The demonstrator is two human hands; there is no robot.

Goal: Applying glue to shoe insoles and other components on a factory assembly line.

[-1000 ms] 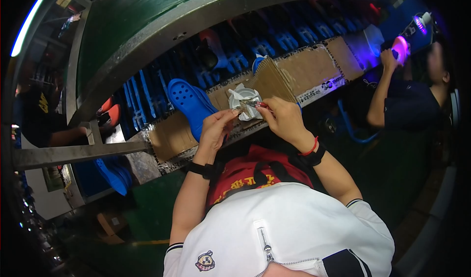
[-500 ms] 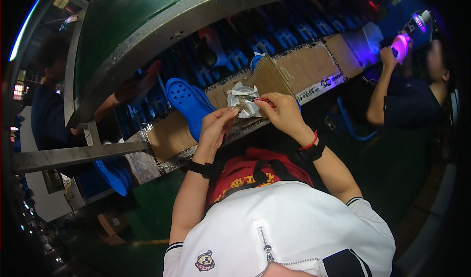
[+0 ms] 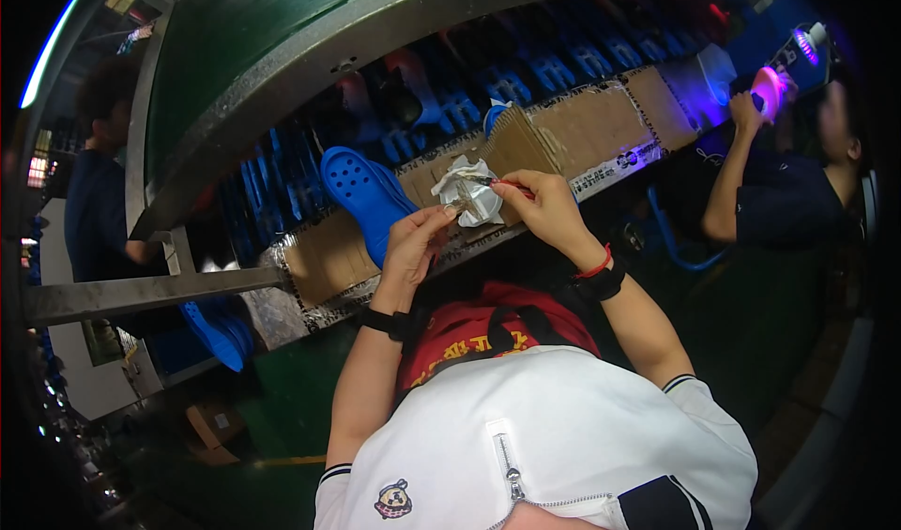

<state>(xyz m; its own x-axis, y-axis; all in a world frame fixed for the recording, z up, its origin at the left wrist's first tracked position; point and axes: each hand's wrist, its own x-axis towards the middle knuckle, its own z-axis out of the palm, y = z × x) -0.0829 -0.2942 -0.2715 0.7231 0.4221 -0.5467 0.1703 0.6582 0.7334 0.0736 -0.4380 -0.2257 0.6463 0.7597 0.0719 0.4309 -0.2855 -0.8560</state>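
Over the crumpled white liner (image 3: pixel 484 211): small unclear piece (image 3: pixel 462 203) pinched by left hand (image 3: pixel 419 238), red-handled tool (image 3: pixel 486 181) gripped by right hand (image 3: pixel 547 207); piece should be kept steady, tip guided lightly.

The pinched piece (image 3: pixel 461 205) seems too small and blurred to identify

Blue clog (image 3: pixel 351 185); red tool handle (image 3: pixel 517 188); white paper (image 3: pixel 485 207); brown cardboard (image 3: pixel 594 122); yellow-lettered red cloth (image 3: pixel 497 310).
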